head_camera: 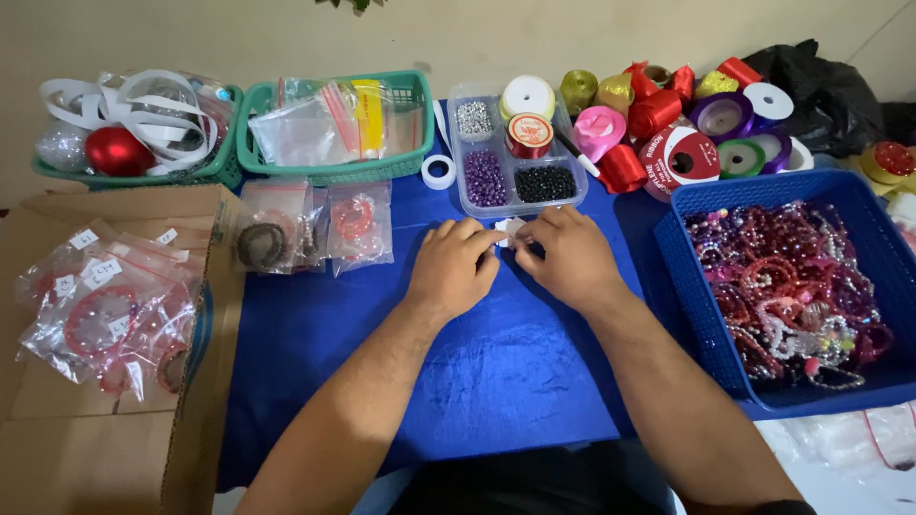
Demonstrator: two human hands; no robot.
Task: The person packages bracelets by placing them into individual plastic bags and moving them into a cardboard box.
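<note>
Pinching a small white piece (pixel 509 232) between both sets of fingertips, left hand (pixel 453 267) and right hand (pixel 568 257) both grasping it, resting on the blue cloth (pixel 496 372) just below the clear bead tray (pixel 515 153). Lying left of that tray: bagged bracelets (pixel 315 224); sitting to its right: blue basket (pixel 711 334) of beads.

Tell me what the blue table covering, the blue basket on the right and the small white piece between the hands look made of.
Blue table covering: likely satin-like fabric; sheen and fine wrinkles. Blue basket: moulded plastic; rigid lattice walls. Small white piece, pinched by left hand and right hand: perhaps paper or ribbon; too small to tell.
</note>
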